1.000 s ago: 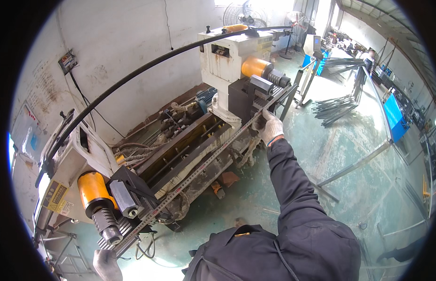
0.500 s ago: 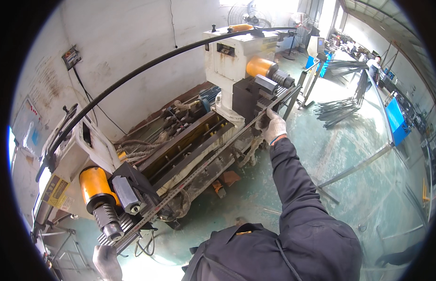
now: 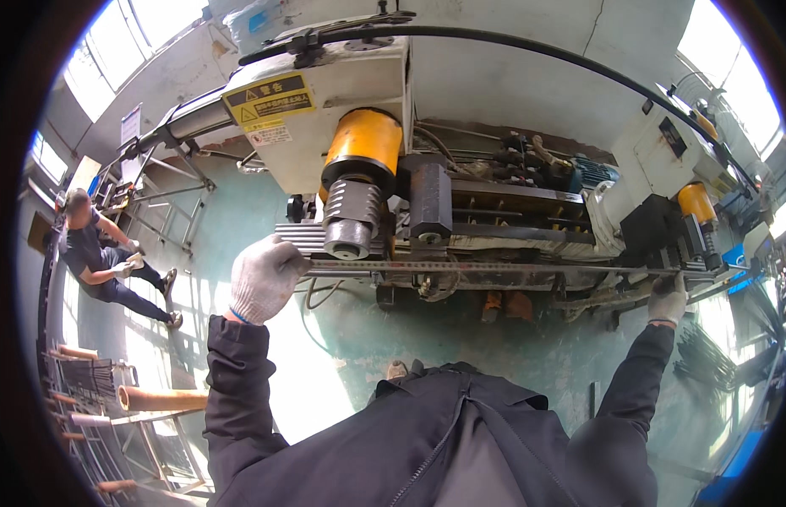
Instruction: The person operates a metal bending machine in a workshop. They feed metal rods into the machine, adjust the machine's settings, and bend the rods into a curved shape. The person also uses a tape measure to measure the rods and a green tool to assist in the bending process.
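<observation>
A long, thin measuring tape (image 3: 503, 268) with small marks is stretched along the front of a machine. My left hand (image 3: 264, 280), in a white knit glove, is closed at the tape's left end, beside a stack of grey metal bars (image 3: 298, 237). My right hand (image 3: 668, 301), gloved too, has its fingers closed around the tape's far right end, under the right clamp head (image 3: 651, 228). The fingertips are partly hidden. Above the bars sit a ribbed steel cylinder (image 3: 351, 221) with an orange housing (image 3: 364, 139) and a dark block (image 3: 430, 203).
A black hose (image 3: 503, 36) arches over the cream machine body (image 3: 283, 160). At the far left a person (image 3: 106, 253) in dark clothes stands by a metal frame. A rack with brown rolls (image 3: 161, 399) is at lower left; bundled dark bars (image 3: 706, 359) lie at right.
My view has swung left, bringing the left end of the machine and a person into sight. Both hands remain at the tape's two ends.
</observation>
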Demonstrator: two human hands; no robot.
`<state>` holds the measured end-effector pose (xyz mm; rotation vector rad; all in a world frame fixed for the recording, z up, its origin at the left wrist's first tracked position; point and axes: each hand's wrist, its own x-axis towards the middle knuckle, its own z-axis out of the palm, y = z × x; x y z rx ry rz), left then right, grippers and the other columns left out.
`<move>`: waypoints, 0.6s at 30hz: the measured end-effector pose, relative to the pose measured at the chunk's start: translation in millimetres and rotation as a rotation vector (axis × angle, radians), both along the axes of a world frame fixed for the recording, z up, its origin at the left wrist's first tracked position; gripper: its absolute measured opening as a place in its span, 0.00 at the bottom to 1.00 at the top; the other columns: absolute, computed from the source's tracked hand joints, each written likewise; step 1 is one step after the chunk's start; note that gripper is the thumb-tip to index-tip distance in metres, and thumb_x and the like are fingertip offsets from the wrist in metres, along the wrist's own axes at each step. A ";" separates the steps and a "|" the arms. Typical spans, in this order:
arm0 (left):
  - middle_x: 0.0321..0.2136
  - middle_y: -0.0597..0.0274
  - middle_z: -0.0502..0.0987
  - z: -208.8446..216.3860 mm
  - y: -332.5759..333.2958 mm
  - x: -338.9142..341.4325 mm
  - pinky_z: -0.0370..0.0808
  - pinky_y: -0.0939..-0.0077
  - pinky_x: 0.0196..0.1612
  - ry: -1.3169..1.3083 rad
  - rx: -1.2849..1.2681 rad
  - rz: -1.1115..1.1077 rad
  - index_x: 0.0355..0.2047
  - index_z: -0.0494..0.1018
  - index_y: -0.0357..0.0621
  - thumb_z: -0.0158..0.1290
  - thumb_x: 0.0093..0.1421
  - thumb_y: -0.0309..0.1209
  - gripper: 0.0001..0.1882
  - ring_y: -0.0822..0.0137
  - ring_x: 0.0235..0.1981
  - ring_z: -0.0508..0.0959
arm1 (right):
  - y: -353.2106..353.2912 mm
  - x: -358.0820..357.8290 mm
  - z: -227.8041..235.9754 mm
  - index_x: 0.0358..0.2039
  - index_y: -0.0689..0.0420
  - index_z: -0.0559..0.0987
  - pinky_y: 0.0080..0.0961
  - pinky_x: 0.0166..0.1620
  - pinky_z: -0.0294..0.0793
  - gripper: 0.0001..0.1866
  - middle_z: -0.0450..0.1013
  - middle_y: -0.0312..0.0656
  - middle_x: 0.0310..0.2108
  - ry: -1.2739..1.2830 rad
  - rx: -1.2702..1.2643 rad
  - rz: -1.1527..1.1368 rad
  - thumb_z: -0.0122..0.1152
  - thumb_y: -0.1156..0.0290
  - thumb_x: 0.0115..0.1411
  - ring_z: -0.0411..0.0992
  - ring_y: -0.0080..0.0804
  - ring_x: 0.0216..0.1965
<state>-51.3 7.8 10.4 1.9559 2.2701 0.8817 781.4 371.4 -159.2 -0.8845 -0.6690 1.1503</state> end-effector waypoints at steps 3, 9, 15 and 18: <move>0.40 0.46 0.86 -10.7 -1.1 -1.1 0.83 0.56 0.47 -0.014 0.049 -0.048 0.45 0.88 0.40 0.66 0.58 0.22 0.14 0.41 0.43 0.87 | -31.2 -24.3 25.4 0.67 0.61 0.82 0.39 0.65 0.82 0.25 0.85 0.49 0.55 -1.052 -0.071 -0.204 0.65 0.79 0.69 0.84 0.45 0.57; 0.31 0.46 0.75 -45.4 -1.9 -8.4 0.73 0.51 0.37 -0.163 0.026 -0.048 0.40 0.85 0.35 0.66 0.60 0.20 0.08 0.44 0.30 0.77 | -34.5 -41.0 38.7 0.59 0.52 0.85 0.39 0.56 0.85 0.14 0.86 0.44 0.48 -0.239 -0.005 -0.398 0.64 0.75 0.75 0.85 0.43 0.50; 0.40 0.55 0.86 -55.0 -11.8 -9.3 0.83 0.61 0.45 -0.497 0.094 -0.197 0.52 0.88 0.42 0.59 0.76 0.27 0.10 0.58 0.42 0.85 | -9.9 53.7 57.9 0.64 0.50 0.79 0.38 0.46 0.88 0.15 0.85 0.39 0.46 0.162 -0.065 -0.458 0.62 0.71 0.80 0.85 0.35 0.44; 0.40 0.54 0.86 -46.5 -13.9 -1.0 0.83 0.59 0.46 -0.082 0.043 -0.159 0.51 0.87 0.39 0.59 0.75 0.25 0.10 0.57 0.42 0.85 | 5.0 95.2 68.2 0.75 0.49 0.71 0.39 0.47 0.88 0.26 0.85 0.41 0.49 0.097 -0.045 -0.578 0.62 0.73 0.80 0.85 0.36 0.45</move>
